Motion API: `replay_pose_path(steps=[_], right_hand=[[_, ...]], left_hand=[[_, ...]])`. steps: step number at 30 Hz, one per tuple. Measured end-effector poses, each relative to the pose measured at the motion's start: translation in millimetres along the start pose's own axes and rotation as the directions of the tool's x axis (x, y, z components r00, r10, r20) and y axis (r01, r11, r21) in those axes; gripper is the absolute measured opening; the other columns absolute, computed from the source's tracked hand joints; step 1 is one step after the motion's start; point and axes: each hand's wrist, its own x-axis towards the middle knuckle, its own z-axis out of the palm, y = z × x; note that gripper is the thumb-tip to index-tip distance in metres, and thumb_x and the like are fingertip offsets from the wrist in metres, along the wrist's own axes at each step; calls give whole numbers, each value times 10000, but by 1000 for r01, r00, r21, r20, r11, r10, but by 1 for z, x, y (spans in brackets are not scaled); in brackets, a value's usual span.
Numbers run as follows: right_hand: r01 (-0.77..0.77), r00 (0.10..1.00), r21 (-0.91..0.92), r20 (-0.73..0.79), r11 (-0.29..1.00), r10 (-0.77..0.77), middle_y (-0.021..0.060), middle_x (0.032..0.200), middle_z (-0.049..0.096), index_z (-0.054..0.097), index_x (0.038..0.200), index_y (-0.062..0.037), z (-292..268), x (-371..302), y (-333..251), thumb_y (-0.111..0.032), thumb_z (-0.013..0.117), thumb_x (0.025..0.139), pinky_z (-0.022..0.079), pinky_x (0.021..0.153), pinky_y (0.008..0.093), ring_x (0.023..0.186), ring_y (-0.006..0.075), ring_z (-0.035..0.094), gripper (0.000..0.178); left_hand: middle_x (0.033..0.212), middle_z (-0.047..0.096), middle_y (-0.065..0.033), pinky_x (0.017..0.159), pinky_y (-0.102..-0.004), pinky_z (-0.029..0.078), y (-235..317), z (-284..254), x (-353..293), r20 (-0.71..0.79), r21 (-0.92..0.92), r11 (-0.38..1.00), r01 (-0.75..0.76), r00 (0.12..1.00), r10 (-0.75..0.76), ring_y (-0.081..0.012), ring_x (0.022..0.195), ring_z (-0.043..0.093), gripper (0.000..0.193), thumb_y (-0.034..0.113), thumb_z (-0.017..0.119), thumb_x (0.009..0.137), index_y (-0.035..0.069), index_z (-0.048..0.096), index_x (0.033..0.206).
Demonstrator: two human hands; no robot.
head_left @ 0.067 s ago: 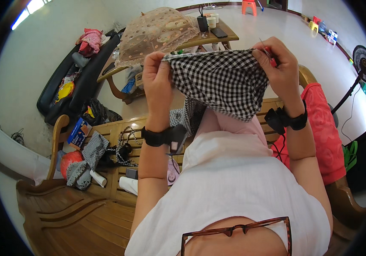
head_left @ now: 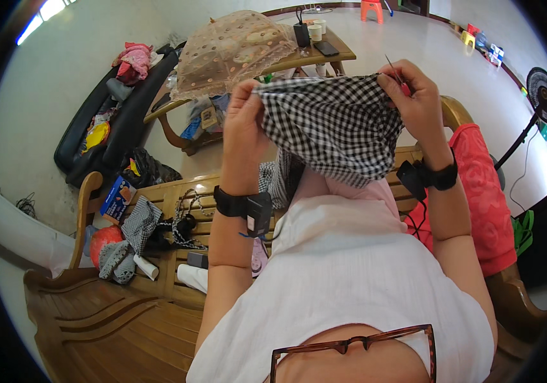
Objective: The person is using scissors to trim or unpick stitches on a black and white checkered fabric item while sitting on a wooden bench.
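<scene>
Between my two hands hangs a black-and-white checked cloth (head_left: pixel 331 124), held up in front of my lap with its top edge stretched. My left hand (head_left: pixel 245 121) is closed on the cloth's left corner. At the other end my right hand (head_left: pixel 417 99) pinches the top edge. Tucked in that same hand is a small red-handled tool with a thin pointed metal tip (head_left: pixel 392 66); most of its handle is hidden by the fingers, so its kind is unclear. A lower part of the cloth falls toward my lap.
I sit on a slatted wooden bench (head_left: pixel 120 306). Left on it lie checked cloth pieces (head_left: pixel 142 225), a blue box (head_left: pixel 118 199) and a cord. Ahead stands a wooden table with a lace food cover (head_left: pixel 235 54), cups and a phone (head_left: pixel 326 48). A fan (head_left: pixel 543 96) stands right.
My left hand has moved slightly right and down, so the cloth's top edge is less taut. The right hand has dipped a little, and the tool's tip tilts further left.
</scene>
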Motion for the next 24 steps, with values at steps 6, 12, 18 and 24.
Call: replay_pose_path(steps=[6,12,18,24], right_hand=[[-326,943,-86,39,942,330,-9,630,514,566,802,-2,-14,-19,66,-186,584,814,383,577,219,618,57,449,185],[-445,883,36,186,895,432,-28,640,515,578,803,-22,-8,-40,71,-199,590,812,369,537,212,591,50,425,177],[-310,934,12,192,951,302,-3,659,522,576,806,-11,2,-40,64,-182,585,813,379,580,228,626,71,439,171],[-200,962,2,187,980,197,-60,656,495,592,824,-43,5,-40,73,-169,587,830,355,472,159,568,4,425,126]], left_hand=[[794,589,7,640,-184,402,-40,-16,-18,62,257,883,392,906,-420,-54,697,516,68,94,512,858,45,558,869],[738,579,3,611,-209,399,-40,-35,-23,13,998,64,4,965,-262,-70,678,497,160,140,542,843,12,602,918],[887,603,-107,665,-275,447,-66,6,-4,149,945,310,-106,982,-116,-219,721,578,182,157,555,806,46,599,944],[816,594,-28,685,-209,409,-103,18,1,141,804,586,100,926,-350,-74,752,506,180,128,563,829,-23,570,926]])
